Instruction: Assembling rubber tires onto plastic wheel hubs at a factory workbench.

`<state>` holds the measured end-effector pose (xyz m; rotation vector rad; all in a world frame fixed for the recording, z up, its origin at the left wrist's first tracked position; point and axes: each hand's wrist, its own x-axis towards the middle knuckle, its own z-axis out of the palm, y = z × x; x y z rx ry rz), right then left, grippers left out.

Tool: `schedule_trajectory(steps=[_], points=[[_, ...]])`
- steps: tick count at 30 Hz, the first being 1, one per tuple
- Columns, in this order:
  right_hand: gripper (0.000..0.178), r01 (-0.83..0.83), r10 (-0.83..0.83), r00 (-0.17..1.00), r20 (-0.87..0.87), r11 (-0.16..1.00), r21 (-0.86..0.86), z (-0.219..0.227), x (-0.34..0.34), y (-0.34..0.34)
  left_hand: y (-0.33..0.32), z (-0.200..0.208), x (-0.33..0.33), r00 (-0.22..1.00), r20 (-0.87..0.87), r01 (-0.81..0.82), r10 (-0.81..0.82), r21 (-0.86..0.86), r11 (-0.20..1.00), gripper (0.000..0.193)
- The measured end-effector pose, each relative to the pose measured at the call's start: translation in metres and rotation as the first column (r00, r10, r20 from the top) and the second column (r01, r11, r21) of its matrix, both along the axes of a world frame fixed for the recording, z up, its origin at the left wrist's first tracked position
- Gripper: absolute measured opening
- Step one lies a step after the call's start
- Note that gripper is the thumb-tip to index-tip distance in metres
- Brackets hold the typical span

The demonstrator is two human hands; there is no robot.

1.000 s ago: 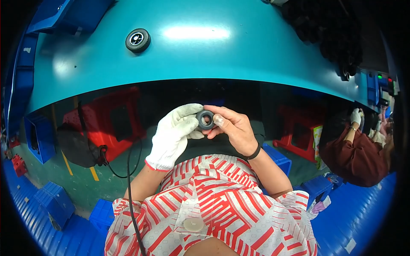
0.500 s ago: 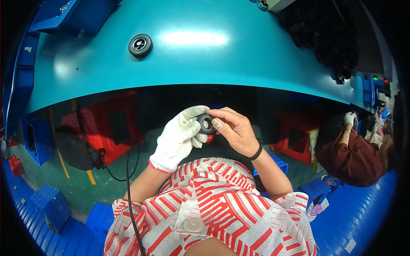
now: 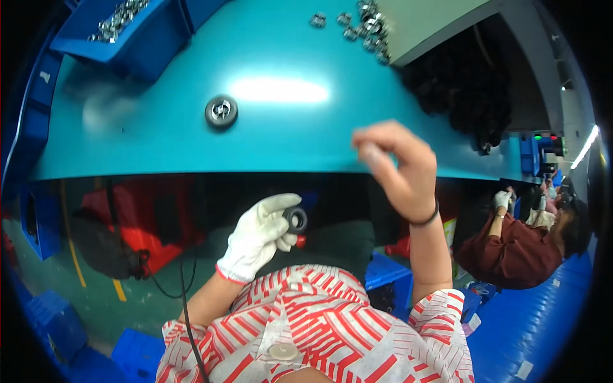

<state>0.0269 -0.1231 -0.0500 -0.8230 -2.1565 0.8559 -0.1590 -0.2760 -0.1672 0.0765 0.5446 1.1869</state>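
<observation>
My left hand (image 3: 254, 237), in a white knitted glove, grips a small black rubber tyre (image 3: 295, 219) between thumb and fingers, below the table's front edge. The tyre's centre hole shows. My right hand (image 3: 403, 167) is bare and slightly blurred, raised over the near edge of the table. Its thumb and forefinger are bent and a little apart, with nothing visible between them. On the table lies a finished wheel (image 3: 221, 112), a black tyre around a silver hub. Several loose silver wheel hubs (image 3: 369, 27) are scattered at the far side.
The table (image 3: 281, 140) is teal. A blue bin (image 3: 121, 54) of silver hubs stands far left. A dark heap of tyres (image 3: 456, 89) lies far right beside a pale panel (image 3: 440, 22). A red stool (image 3: 150, 220) stands below, and a co-worker (image 3: 511, 246) sits at right.
My right hand has let go of the tyre and moved away to the right and forward over the table edge. My left hand still holds the tyre. The view has shifted, showing more hubs.
</observation>
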Motion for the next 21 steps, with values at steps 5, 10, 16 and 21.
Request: schedule_trajectory(steps=[5, 10, 16, 21], points=[[0.015, 0.152, -0.295, 0.941, 0.168, 0.809, 0.567, -0.006, -0.025, 0.106, 0.001, 0.004, 0.000, 1.000, 0.009, -0.027, 0.027, 0.010, 1.000, 0.035], [0.025, -0.016, -0.420, 0.819, 0.390, 0.664, 0.747, -0.017, -0.070, 0.150, -0.003, 0.007, -0.003, 0.999, -0.019, -0.034, 0.034, -0.005, 0.999, 0.034], [0.025, -0.092, -0.454, 0.642, 0.618, 0.754, 0.650, -0.022, -0.083, 0.151, -0.001, 0.007, 0.000, 0.997, -0.026, -0.067, 0.067, 0.009, 0.998, 0.037], [0.026, -0.113, 0.099, 0.983, 0.152, 0.990, 0.083, -0.003, -0.060, 0.024, -0.002, -0.005, -0.001, 0.985, -0.044, -0.167, 0.169, 0.032, 0.985, 0.042]])
